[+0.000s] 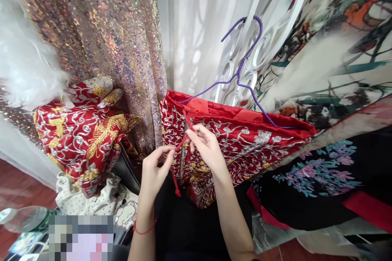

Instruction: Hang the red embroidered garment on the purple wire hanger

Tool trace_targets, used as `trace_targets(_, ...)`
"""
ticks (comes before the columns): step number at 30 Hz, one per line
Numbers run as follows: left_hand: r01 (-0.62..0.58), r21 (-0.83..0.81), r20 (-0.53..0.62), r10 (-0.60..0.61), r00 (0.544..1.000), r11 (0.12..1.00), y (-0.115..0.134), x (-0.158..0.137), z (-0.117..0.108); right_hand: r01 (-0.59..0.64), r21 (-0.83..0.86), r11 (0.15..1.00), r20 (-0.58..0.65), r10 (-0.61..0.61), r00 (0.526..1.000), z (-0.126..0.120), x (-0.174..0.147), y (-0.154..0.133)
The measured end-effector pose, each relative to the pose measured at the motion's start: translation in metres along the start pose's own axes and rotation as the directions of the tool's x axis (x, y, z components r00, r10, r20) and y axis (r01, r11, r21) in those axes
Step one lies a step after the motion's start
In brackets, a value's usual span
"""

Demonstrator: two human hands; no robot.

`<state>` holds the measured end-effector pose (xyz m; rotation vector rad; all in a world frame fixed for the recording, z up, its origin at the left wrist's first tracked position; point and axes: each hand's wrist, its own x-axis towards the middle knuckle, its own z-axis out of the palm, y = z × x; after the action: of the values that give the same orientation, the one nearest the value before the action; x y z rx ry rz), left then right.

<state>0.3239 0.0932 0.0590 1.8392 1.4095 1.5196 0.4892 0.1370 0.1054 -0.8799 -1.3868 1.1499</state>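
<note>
Both forearms reach up | left hand (154, 169) and right hand (206, 144) pinch thin red cord (180, 143) at red embroidered garment's (245, 142) top edge on purple hanger (245, 63) | cord likely limp, light; grip near its ends

Bright backlight through white curtain (196, 28) — edges warped, corners soft.
</note>
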Motion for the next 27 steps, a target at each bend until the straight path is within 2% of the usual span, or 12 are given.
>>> trace_targets(3, -0.001, 0.042, -0.067, 0.004, 0.998, 0.999, -0.004, 0.002, -0.003, 0.086, -0.287, 0.954, -0.091, -0.116, 0.989, -0.002, -0.005, 0.002)
trace_targets(6, 0.011, 0.05, -0.036, -0.009, 0.999, 0.999, -0.008, 0.001, -0.004, 0.123, -0.456, 0.881, -0.177, -0.226, 0.958, 0.001, -0.009, 0.009)
trace_targets(8, -0.004, 0.055, 0.024, 0.003, 1.0, 0.998, -0.008, 0.0, -0.005, 0.111, -0.371, 0.922, -0.16, -0.181, 0.97, 0.006, -0.011, 0.017)
trace_targets(10, -0.033, 0.056, 0.068, 0.029, 0.997, 0.998, -0.006, -0.001, -0.005, 0.043, -0.18, 0.983, -0.114, -0.064, 0.991, 0.012, -0.012, 0.027)
trace_targets(12, -0.07, 0.05, 0.089, 0.065, 0.994, 0.996, -0.003, -0.001, -0.005, -0.012, -0.062, 0.998, -0.126, 0.005, 0.992, 0.017, -0.014, 0.034)
trace_targets(14, -0.12, 0.042, 0.103, 0.115, 0.988, 0.992, 0.001, 0.0, -0.004, 0.006, -0.099, 0.995, -0.15, -0.021, 0.988, 0.022, -0.015, 0.037)
trace_targets(16, -0.173, 0.047, 0.121, 0.167, 0.979, 0.984, 0.003, 0.003, -0.003, 0.075, -0.196, 0.978, -0.107, -0.098, 0.989, 0.025, -0.015, 0.036)
trace_targets(20, -0.215, 0.172, 0.12, 0.196, 0.973, 0.961, 0.002, 0.009, -0.002, 0.172, -0.312, 0.934, -0.038, -0.193, 0.98, 0.023, -0.013, 0.031)
trace_targets(24, -0.179, 0.387, -0.013, 0.2, 0.98, 0.904, -0.005, 0.012, -0.004, 0.115, -0.297, 0.948, -0.056, -0.138, 0.989, 0.02, -0.014, 0.036)
trace_targets(27, -0.117, 0.431, -0.05, 0.153, 0.987, 0.895, -0.006, 0.015, -0.002, 0.054, -0.217, 0.975, -0.122, -0.082, 0.989, 0.021, -0.015, 0.043)
